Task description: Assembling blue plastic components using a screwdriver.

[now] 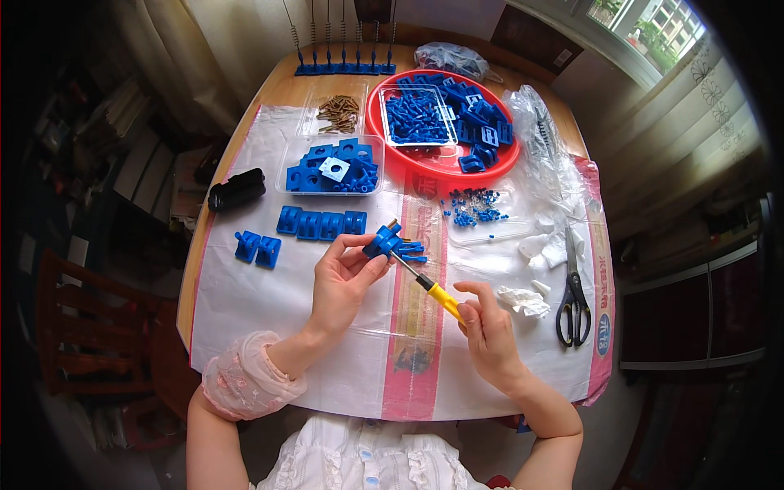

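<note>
Between the fingers of my left hand (347,282) is a blue plastic part (382,242), with a brass-coloured pin standing out at its top. My right hand (490,331) grips the yellow handle of a screwdriver (445,300), its index finger stretched along past the handle. The screwdriver's shaft slants up to the left, and its tip meets the blue part; the exact contact is hidden. Just behind the part lie several small blue pegs (415,249). A row of blue blocks (321,224) sits left of them, with two separate blue pieces (257,249) farther left.
A clear box of blue parts (333,186) and a tray of brass-coloured screws (338,114) stand behind. A red basin (490,170) holds more blue parts. Small blue and clear bits (478,208), crumpled tissue (524,302) and black-handled scissors (574,306) lie at right; a black case (237,190) at left.
</note>
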The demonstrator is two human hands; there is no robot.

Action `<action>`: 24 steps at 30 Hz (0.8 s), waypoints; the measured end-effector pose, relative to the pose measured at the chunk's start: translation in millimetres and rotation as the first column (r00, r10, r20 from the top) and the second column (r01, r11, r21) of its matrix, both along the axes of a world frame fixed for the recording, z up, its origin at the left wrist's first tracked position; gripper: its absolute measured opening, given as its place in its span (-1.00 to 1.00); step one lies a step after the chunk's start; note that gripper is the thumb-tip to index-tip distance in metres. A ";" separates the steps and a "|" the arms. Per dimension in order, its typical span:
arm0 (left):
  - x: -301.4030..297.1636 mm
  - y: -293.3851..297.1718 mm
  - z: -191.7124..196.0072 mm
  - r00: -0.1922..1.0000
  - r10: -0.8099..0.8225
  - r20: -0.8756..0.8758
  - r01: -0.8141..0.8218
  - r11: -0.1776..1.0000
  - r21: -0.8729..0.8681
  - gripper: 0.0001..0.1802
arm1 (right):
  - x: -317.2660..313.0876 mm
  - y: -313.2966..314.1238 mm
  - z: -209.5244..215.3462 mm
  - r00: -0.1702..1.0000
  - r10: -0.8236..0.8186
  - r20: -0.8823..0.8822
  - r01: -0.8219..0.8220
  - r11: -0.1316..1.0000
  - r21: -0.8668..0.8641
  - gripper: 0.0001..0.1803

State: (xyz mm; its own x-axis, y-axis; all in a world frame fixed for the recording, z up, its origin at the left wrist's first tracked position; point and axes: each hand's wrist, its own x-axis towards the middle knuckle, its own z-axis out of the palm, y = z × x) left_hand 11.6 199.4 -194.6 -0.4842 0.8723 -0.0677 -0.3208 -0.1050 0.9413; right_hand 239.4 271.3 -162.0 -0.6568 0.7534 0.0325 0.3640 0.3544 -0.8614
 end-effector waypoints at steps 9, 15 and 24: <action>0.7 0.7 2.1 1.000 0.007 0.011 -0.007 1.000 0.005 -0.71 | 1.0 -9.5 -10.2 0.999 0.027 -0.020 -0.019 0.950 0.310 -0.64; -0.4 0.2 -0.4 1.000 0.008 0.014 -0.008 1.000 0.011 -0.70 | -0.3 -8.7 -1.0 1.000 0.011 0.029 -0.020 0.934 0.356 -0.76; -0.2 0.1 -1.0 1.000 -0.005 0.021 0.004 1.000 0.013 -0.70 | 1.3 3.6 -0.6 0.997 0.041 0.063 -0.058 0.952 0.302 -0.84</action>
